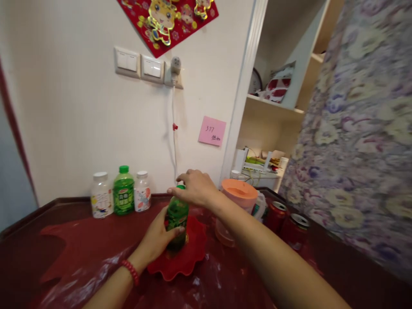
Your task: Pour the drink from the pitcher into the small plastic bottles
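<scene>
My left hand (161,235) is wrapped round the middle of a green drink bottle (178,212), which it holds a little tilted over a red scalloped plate (197,253). At the bottle's top, my right hand (197,187) reaches across with thumb and fingers spread apart. Its thumb passes in front of the green cap (181,187), and its fingers are above it. Whether the thumb touches the cap I cannot tell. The lower end of the bottle is dark and blends with its surroundings. A red bead bracelet (130,272) circles my left wrist.
By the wall stand a white bottle (102,196), another green drink bottle (123,192) and a smaller white bottle (142,193). To the right are a jug with an orange lid (240,189) and two red cans (294,231). Glossy dark-red sheeting (96,262) covers the table.
</scene>
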Motion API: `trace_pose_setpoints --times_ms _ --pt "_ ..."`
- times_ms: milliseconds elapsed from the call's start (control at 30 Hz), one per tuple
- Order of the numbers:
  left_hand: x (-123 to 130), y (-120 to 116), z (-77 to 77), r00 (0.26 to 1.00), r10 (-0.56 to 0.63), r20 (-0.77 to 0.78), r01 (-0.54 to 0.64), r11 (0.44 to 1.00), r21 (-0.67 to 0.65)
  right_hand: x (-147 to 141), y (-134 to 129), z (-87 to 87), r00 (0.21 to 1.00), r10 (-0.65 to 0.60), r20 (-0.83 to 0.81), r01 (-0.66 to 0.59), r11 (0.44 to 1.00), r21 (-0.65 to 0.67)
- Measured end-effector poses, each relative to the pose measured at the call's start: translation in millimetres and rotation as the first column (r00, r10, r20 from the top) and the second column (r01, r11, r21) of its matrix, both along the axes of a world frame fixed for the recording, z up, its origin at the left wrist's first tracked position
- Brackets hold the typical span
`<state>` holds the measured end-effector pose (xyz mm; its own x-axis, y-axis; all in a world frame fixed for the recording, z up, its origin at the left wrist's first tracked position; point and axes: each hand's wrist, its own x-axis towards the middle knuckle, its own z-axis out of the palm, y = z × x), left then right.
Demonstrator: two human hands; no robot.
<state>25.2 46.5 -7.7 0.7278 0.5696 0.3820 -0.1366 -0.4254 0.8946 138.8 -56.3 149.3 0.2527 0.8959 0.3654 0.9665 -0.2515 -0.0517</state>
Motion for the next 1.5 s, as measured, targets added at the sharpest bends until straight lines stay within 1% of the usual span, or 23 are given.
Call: trace_pose_setpoints --times_ms 67,100,167,233,333,400,467,533,600,667,733,800,867,1000,1133,1200,1333,1433,1500 --pt "0.9 2.8 -0.2 1.0 0.01 -0.021 -0.01 0.999 0.035 1.3 0.3 -1.0 1.0 0.023 -0.009 -0.023 1.0 -0.007" --pt "1.2 3.7 0.1 0.999 0.009 -0.031 -0.007 0.999 0.046 1.9 1.3 -2.2 1.0 0.015 -0.007 -0.015 1.0 -0.014" --pt "1.8 4.5 1.3 0.999 0.01 -0.042 -0.008 0.999 0.05 1.7 4.5 -5.9 0.999 -0.033 0.002 0.033 0.999 0.004" --pt "2.6 4.8 2.6 0.999 0.014 -0.043 -0.012 0.999 0.035 -1.1 7.8 -9.8 0.995 -0.101 0.012 0.1 0.993 0.063" --pt "4.7 6.8 3.9 0.998 0.048 -0.038 -0.047 0.998 0.039 -9.2 7.7 -12.7 0.986 -0.167 0.012 0.165 0.98 0.107" --pt "6.0 9.8 3.5 0.994 0.099 -0.053 -0.096 0.994 0.059 -15.1 3.3 -12.4 0.987 -0.158 0.003 0.157 0.98 0.122" --pt "6.7 13.9 1.5 0.988 0.138 -0.074 -0.132 0.988 0.08 -19.1 -2.4 -11.7 0.993 -0.121 -0.013 0.121 0.98 0.16" --pt "6.9 18.4 -1.7 0.986 0.139 -0.092 -0.129 0.986 0.106 -20.0 -6.2 -11.9 0.997 -0.076 -0.024 0.079 0.981 0.179" --pt "6.8 22.0 -4.8 0.987 0.12 -0.109 -0.106 0.987 0.122 -18.2 -6.1 -13.1 0.997 -0.057 -0.042 0.063 0.984 0.167" --pt "6.9 23.3 -5.5 0.988 0.097 -0.12 -0.083 0.99 0.112 -15.4 -2.2 -14.8 0.995 -0.072 -0.07 0.083 0.983 0.166" --pt "7.0 21.9 -3.0 0.99 0.087 -0.11 -0.078 0.993 0.09 -13.4 3.3 -16.3 0.987 -0.123 -0.106 0.141 0.972 0.188" --pt "7.0 19.0 1.6 0.992 0.093 -0.089 -0.087 0.994 0.072 -13.3 7.3 -17.2 0.977 -0.17 -0.13 0.194 0.959 0.207" --pt "6.9 16.9 5.4 0.99 0.113 -0.083 -0.107 0.992 0.073 -14.9 7.5 -17.5 0.972 -0.191 -0.14 0.217 0.953 0.21" --pt "6.9 17.6 5.6 0.987 0.135 -0.092 -0.125 0.986 0.106 -19.2 -2.1 -16.5 0.983 -0.144 -0.115 0.166 0.963 0.211" --pt "6.3 16.5 4.7 0.989 0.121 -0.082 -0.112 0.988 0.106 -18.6 -10.3 -15.9 0.993 -0.079 -0.084 0.092 0.981 0.17" --pt "5.6 13.3 6.3 0.989 0.124 -0.081 -0.114 0.987 0.112 -16.7 -9.7 -16.8 0.992 -0.079 -0.094 0.095 0.978 0.183" --pt "4.0 6.4 9.7 0.991 0.114 -0.068 -0.105 0.986 0.128 -13.6 -0.9 -20.6 0.982 -0.125 -0.141 0.155 0.962 0.226" --pt "3.3 3.2 9.6 0.993 0.089 -0.071 -0.081 0.991 0.109 -12.2 4.3 -23.2 0.98 -0.138 -0.141 0.168 0.96 0.224" --pt "3.1 2.1 8.0 0.996 0.063 -0.062 -0.057 0.994 0.095 -11.1 1.2 -23.2 0.982 -0.129 -0.139 0.157 0.964 0.215"
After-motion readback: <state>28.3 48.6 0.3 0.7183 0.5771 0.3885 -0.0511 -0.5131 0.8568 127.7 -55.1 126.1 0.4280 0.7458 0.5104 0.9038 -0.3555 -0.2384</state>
